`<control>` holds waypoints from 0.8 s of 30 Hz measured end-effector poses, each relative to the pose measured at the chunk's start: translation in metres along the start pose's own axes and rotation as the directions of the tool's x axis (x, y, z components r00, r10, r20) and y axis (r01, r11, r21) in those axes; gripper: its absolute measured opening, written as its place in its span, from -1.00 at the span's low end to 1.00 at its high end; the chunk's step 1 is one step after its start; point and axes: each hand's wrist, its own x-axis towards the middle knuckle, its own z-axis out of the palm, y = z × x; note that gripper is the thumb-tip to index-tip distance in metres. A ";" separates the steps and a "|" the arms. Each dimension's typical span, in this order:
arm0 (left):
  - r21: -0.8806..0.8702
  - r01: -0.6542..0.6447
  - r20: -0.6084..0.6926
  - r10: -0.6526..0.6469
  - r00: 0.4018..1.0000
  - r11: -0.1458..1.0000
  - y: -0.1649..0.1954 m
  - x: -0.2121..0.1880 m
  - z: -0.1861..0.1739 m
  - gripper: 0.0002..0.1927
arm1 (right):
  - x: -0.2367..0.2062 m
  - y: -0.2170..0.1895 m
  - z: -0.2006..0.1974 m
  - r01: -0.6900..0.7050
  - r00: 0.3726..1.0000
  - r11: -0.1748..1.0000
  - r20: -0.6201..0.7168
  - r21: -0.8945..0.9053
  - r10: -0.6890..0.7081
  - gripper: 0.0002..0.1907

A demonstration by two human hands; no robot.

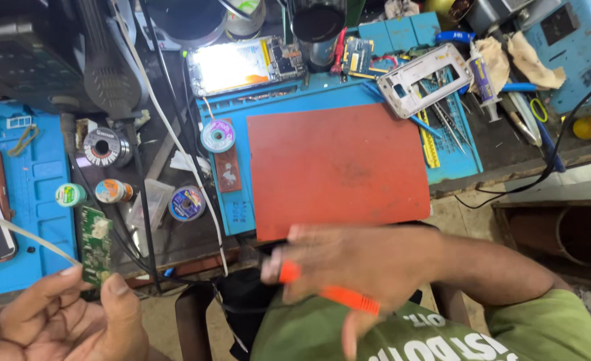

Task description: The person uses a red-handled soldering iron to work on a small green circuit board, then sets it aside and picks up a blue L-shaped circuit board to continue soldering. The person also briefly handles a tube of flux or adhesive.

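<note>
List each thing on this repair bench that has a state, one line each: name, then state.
Left hand: grips the green circuit board.
Green circuit board: held upright at the bench edge.
Right hand: blurred, closed on an orange-handled tool.
Orange-handled tool: held off the bench.
Opened phone: screen lit, insides exposed.
Phone frame: bare, lying flat.
Red mat: flat, bare.

Head camera, looking steeply down over a cluttered repair bench.

It sits close above the person's lap: the red mat [339, 170] lies centre, the blue work mat [21, 220] left, bench clutter far, hands at the near edge. Only one view.
</note>
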 end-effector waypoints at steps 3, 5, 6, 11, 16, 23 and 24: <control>-0.025 -0.052 -0.039 0.051 0.998 0.998 0.013 -0.006 0.003 -0.39 | -0.002 0.002 -0.008 -0.540 0.774 0.832 -0.464 -0.128 0.431 -0.27; -0.052 -0.058 -0.071 0.054 0.996 0.997 0.022 -0.009 0.015 -0.23 | -0.004 0.009 0.000 -0.501 0.839 0.819 -0.391 -0.280 0.380 -0.28; -0.062 -0.032 -0.076 0.027 0.997 0.998 0.025 -0.009 0.023 -0.21 | -0.008 0.013 0.005 -0.479 0.863 0.804 -0.355 -0.352 0.359 -0.28; 0.013 -0.134 0.039 0.134 0.990 0.991 0.019 -0.004 0.075 -0.31 | -0.074 0.009 0.060 -0.161 0.969 0.980 -0.207 -0.116 0.134 -0.53; -0.003 0.016 0.254 -0.015 0.967 1.000 0.023 -0.009 0.105 -0.38 | -0.150 0.018 0.071 -0.660 0.626 0.666 -0.745 -0.348 0.230 -0.47; 0.073 -0.200 0.416 0.152 0.897 0.977 0.034 -0.003 0.133 -0.41 | -0.173 0.032 0.088 -0.643 0.466 0.756 -0.846 -0.122 0.260 -0.57; 0.065 -0.205 0.423 0.159 0.892 0.977 0.035 -0.004 0.135 -0.41 | -0.175 0.034 0.086 -0.625 0.445 0.779 -0.845 -0.056 0.296 -0.60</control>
